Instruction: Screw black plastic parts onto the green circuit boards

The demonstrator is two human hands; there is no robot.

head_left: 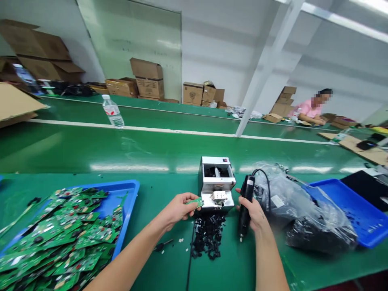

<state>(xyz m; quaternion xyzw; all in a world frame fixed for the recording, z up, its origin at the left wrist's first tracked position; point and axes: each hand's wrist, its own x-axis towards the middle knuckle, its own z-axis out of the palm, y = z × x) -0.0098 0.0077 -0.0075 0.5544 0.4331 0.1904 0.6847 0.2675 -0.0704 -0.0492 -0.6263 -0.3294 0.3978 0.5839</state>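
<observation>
The left hand [178, 210] is closing on a small green circuit board [197, 203], pinching it between thumb and fingers just beside the front of a compact screw feeder [216, 182] near the middle of the green desk [157, 266]. The right hand [253, 214] is wrapped firmly around a black corded electric screwdriver [246, 196], with its bit pointing down toward the desk and not touching the board. A loose heap of small black plastic pieces [208, 236] is lying directly in front of the feeder, between the hands. A blue tray [131, 194] near the desk's left edge is carrying a deep, overlapping pile of green circuit boards [60, 230], so many boards are waiting there, while only one is in hand. On the right, a clear plastic bag [318, 230] is bulging with more dark parts and partly covering a second blue tray [354, 214]. Whether the held board has any part fitted, or how many boards are finished, cannot be told from this view.
</observation>
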